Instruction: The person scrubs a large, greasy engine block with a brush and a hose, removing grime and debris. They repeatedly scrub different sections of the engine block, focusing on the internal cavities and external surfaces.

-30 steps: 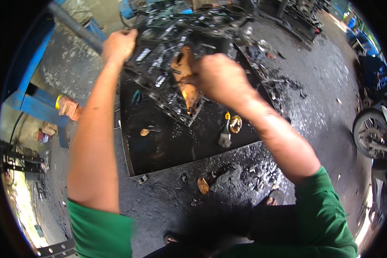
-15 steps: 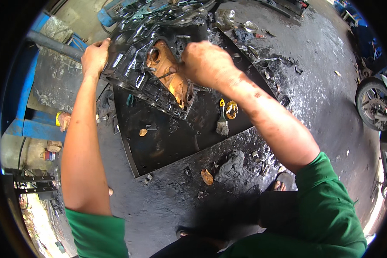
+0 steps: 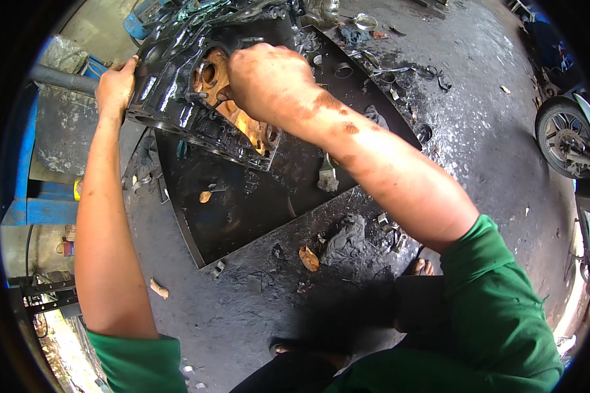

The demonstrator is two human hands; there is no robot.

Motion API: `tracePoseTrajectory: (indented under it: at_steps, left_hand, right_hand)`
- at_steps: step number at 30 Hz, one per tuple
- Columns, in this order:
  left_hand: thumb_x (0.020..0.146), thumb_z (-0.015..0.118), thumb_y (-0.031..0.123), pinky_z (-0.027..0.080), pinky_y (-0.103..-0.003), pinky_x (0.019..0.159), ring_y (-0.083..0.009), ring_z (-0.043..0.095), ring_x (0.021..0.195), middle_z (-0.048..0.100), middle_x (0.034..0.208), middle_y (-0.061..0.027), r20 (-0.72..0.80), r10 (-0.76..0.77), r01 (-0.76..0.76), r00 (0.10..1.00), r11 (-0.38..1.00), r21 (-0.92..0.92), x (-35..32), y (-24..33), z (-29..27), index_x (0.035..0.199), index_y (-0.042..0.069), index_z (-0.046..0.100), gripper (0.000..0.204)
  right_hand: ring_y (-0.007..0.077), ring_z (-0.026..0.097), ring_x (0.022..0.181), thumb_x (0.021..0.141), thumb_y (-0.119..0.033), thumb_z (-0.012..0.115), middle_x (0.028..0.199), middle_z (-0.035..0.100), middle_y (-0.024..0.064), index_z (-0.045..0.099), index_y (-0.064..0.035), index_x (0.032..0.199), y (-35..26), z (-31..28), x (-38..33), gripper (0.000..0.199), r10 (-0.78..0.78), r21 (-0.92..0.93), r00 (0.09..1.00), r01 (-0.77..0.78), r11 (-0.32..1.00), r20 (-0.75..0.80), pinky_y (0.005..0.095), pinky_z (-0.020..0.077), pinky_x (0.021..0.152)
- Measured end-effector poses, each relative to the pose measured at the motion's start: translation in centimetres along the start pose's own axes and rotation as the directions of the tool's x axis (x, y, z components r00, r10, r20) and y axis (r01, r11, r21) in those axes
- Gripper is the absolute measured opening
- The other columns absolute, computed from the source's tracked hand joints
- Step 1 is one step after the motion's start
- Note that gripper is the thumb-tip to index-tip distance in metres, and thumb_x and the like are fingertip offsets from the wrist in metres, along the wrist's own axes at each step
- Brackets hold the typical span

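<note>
An oily black engine block (image 3: 170, 82) lies tilted over a dark metal tray (image 3: 236, 229), its opening showing an orange-brown inner surface (image 3: 210, 69). At the block's left end, my left hand (image 3: 116, 90) is closed on the edge, the thumb side uppermost. My right hand (image 3: 269, 78) makes a fist over the opening. From under its fingers a thin dark tool (image 3: 217, 103) points down toward the block; most of it is hidden in the fist, so its kind does not show. A brush with grey bristles (image 3: 328, 178) rests in the tray, partly behind my right forearm.
A grey rag (image 3: 346, 241) and a dry brown leaf (image 3: 309, 259) lie on the oily floor near my feet. Metal rings and small parts (image 3: 400, 75) are scattered right of the tray. A blue metal frame (image 3: 52, 203) stands at left, a motorcycle wheel (image 3: 566, 137) at far right.
The view has shifted, so the block, tray and both hands sit further left and slightly higher. My right fist stays over the block's opening, and my left hand keeps its hold.
</note>
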State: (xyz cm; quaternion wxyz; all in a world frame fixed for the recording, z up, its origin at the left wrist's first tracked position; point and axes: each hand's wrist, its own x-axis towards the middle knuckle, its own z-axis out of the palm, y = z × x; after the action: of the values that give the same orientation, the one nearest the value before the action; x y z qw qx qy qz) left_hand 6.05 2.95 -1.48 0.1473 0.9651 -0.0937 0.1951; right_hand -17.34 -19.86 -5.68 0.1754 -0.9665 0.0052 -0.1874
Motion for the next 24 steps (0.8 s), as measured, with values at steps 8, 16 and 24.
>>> tracePoseTrajectory:
  at_steps: [8,16,24]
  left_hand:
    - [0.086,0.052,0.062,0.043,-0.039,0.099,-0.0363,0.061,0.115,0.067,0.118,-0.0196,0.038,0.025,-0.026,0.999,0.999,0.025,1.0,-0.4,0.0,0.118,0.010,0.069,0.063]
    - [0.085,0.055,0.059,0.044,-0.039,0.098,-0.0362,0.062,0.113,0.067,0.116,-0.0204,0.025,0.044,-0.043,0.999,0.998,-0.045,0.6,-0.6,0.1,0.116,0.009,0.070,0.060]
    - [0.088,0.054,0.059,0.046,-0.037,0.094,-0.0307,0.065,0.110,0.070,0.112,-0.0164,0.049,0.038,-0.035,0.998,0.997,-0.064,-0.3,0.3,-0.7,0.116,0.008,0.070,0.060]
  right_hand:
    - [0.0322,0.069,0.100,0.088,-0.023,0.065,0.099,0.071,0.0189,0.072,-0.0029,0.100,-0.5,1.0,-0.9,0.025,-0.043,-0.031,0.983,0.049,0.998,0.176,0.0413,0.0548,0.089]
    - [0.0293,0.069,0.070,0.089,-0.044,0.068,0.076,0.068,0.0181,0.073,-0.0023,0.090,3.5,8.6,-3.6,0.042,0.171,0.402,0.984,-0.174,0.899,0.043,0.0410,0.0539,0.064]
    - [0.0133,0.041,0.056,0.097,-0.046,0.059,0.055,0.046,0.0074,0.063,0.0010,0.076,-5.6,22.8,-7.9,0.052,0.488,0.936,0.870,-0.222,0.274,0.064,0.0358,0.0401,0.053]
